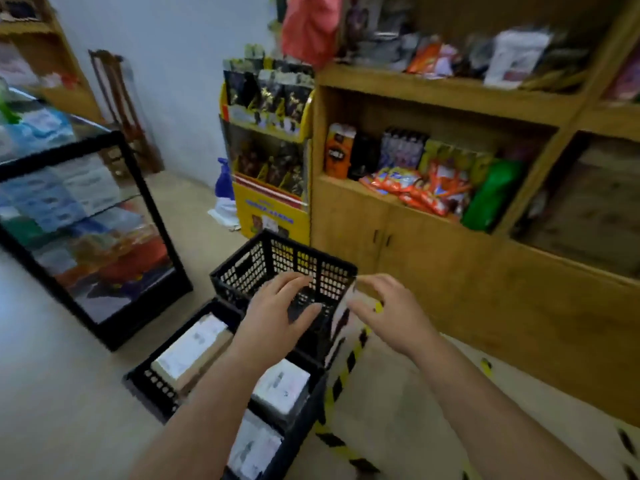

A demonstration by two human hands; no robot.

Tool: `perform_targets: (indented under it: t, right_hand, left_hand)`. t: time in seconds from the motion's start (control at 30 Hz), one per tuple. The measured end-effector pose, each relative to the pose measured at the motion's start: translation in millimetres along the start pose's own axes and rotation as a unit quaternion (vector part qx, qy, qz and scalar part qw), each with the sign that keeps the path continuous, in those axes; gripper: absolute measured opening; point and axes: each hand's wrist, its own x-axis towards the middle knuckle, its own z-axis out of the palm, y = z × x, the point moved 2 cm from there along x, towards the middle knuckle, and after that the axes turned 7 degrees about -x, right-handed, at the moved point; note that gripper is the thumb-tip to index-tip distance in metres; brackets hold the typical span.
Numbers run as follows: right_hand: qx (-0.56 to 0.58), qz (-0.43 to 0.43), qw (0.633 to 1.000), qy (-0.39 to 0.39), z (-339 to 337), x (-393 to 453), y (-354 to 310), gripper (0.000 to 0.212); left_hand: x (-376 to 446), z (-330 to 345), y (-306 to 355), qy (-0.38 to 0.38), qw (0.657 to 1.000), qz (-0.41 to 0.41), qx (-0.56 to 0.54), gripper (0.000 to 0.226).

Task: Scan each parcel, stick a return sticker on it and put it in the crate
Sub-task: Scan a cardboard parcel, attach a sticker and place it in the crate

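Nothing is grasped: left hand and right hand are spread over the crate at lower centre. Parcels look stiff, light; edges suit gripping.

On the floor, an upright crate farthest off, a second crate holding a parcel nearer and to the left, and a third crate with more parcels nearest, below the forearms. Above the upright crate's rim, the left hand and right hand side by side, apart. Left of the crates a glass cabinet; behind them a display stand; right of that a wooden shelf unit, tape on the floor before it.
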Motion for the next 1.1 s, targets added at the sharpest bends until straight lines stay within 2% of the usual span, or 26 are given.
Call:
perform_targets:
  t: [0.1,0.2,0.33,0.53,0.67,0.77,0.87,1.0,1.1]
  right_hand:
    - [-0.009,0.095,0.993,0.068,-46.5,-63.7,27.5,0.057]
    - [-0.038,0.180,0.968,0.168,-95.3,-153.8,66.3,0.055]
    - [-0.055,0.294,0.908,0.295,-145.5,-284.6,106.7,0.051]
    - [-0.048,0.437,0.806,0.397,-173.2,-485.2,133.0,0.057]
    - [-0.016,0.521,0.740,0.426,-167.9,-602.5,138.8,0.053]
    - [-0.004,0.550,0.717,0.427,-161.0,-678.6,145.0,0.064]
    - [0.003,0.570,0.694,0.440,-159.1,-739.9,153.9,0.063]
    - [0.008,0.588,0.667,0.458,-163.9,-794.7,176.8,0.069]
    - [0.012,0.592,0.650,0.476,-177.8,-819.6,203.9,0.065]
  left_hand:
    - [13.8,34.1,51.6,-0.060,0.995,0.067,-0.040,0.049]
    - [9.1,78.8,130.3,-0.140,0.974,0.163,-0.070,0.052]
    - [-21.8,132.1,245.1,-0.214,0.923,0.295,-0.126,0.053]
    - [-125.7,205.7,396.9,-0.329,0.830,0.412,-0.182,0.050]
    - [-212.2,248.5,468.2,-0.392,0.773,0.456,-0.202,0.051]
    - [-270.8,277.5,509.2,-0.428,0.743,0.474,-0.202,0.053]
    - [-319.2,305.1,547.4,-0.447,0.718,0.493,-0.201,0.053]
    - [-362.5,334.6,594.1,-0.470,0.687,0.517,-0.200,0.053]
    - [-374.8,363.3,626.7,-0.477,0.673,0.529,-0.200,0.053]
